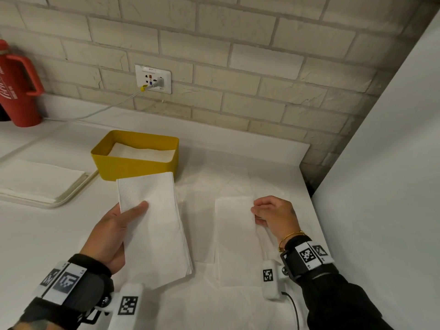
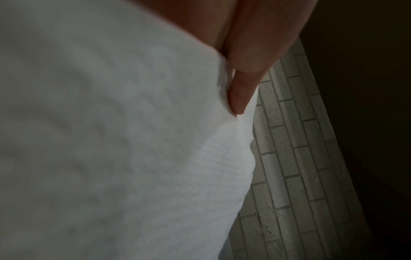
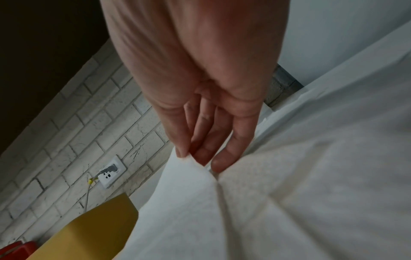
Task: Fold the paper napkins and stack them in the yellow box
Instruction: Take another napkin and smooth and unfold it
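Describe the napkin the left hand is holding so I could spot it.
Start at the yellow box by the brick wall. Just in front of it, the left hand grips a folded napkin, thumb on top. Unlike the napkins lying flat on the counter, it is lifted and tilted.

Red jug far left by brick wall. Wall socket with grey cable plugged in. Pale tray on white counter.

both wrists wear black straps carrying white blocks printed with black square-code markers. a thin gold bangle circles the right wrist, a black sleeve behind it; a black cable trails from the right wrist's white camera unit.
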Demonstrator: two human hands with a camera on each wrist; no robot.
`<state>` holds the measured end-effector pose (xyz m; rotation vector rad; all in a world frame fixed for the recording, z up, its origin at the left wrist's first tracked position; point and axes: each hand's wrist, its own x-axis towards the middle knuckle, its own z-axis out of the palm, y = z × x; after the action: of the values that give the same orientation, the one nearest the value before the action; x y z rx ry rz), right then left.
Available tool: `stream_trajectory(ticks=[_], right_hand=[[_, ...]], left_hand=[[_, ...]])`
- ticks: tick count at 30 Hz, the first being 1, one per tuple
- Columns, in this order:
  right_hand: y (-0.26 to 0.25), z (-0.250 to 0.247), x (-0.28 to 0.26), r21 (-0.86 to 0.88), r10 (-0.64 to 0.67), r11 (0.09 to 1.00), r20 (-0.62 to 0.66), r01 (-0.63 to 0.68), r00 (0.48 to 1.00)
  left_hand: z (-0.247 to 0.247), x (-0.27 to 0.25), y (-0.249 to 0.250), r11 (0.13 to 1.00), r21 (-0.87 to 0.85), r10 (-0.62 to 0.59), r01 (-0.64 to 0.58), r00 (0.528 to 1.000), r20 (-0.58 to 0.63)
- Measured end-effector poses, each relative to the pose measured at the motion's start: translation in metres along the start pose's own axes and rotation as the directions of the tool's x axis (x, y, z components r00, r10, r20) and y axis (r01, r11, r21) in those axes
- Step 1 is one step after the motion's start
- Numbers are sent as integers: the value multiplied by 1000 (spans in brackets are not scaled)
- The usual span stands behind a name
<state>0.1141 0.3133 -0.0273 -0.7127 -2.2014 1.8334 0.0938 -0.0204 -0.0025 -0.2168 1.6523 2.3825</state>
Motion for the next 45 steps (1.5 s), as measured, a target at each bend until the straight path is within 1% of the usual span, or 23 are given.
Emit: stream_trajectory(ticks=[5, 8, 14, 21, 24, 27, 29, 34, 37, 45], right_hand=[[-1, 2, 1, -51, -1, 999, 20, 2, 1000], [1, 3, 3, -83, 5, 997, 13, -4, 1000], [4, 3, 7, -156, -24, 988, 0, 24, 1000], [3, 5, 7, -215, 6, 977, -5, -7, 1000], [0, 7, 7, -276, -13, 961, -15, 8, 1000], [-1, 9, 10, -323, -50, 946, -55, 30, 997], [-1, 10, 10, -324, -60, 945, -69, 35, 996], [-1, 9, 9, -345, -56, 938, -35, 41, 998], [-2, 10, 9, -337, -51, 941, -47, 32, 998], [-1, 9, 8, -356, -41, 934, -31, 27, 999]], left_hand=[[-2, 0, 0, 1000, -3, 2, -2, 1000, -10], [-5, -1, 0, 1000, -9, 4, -4, 1000, -16], [-7, -3, 0, 1000, -16, 7, -7, 1000, -20], [-4, -4, 0, 1000, -19, -1, 0, 1000, -9], [-2, -4, -1, 1000, -16, 2, -2, 1000, -7], [-1, -5, -2, 1000, -20, -2, 2, 1000, -6], [-2, -5, -2, 1000, -22, -3, 3, 1000, -10], [-4, -7, -1, 1000, -17, 3, -4, 1000, -16], [-6, -6, -1, 1000, -16, 5, -5, 1000, -20], [-6, -5, -3, 1000, -15, 7, -7, 1000, -1]])
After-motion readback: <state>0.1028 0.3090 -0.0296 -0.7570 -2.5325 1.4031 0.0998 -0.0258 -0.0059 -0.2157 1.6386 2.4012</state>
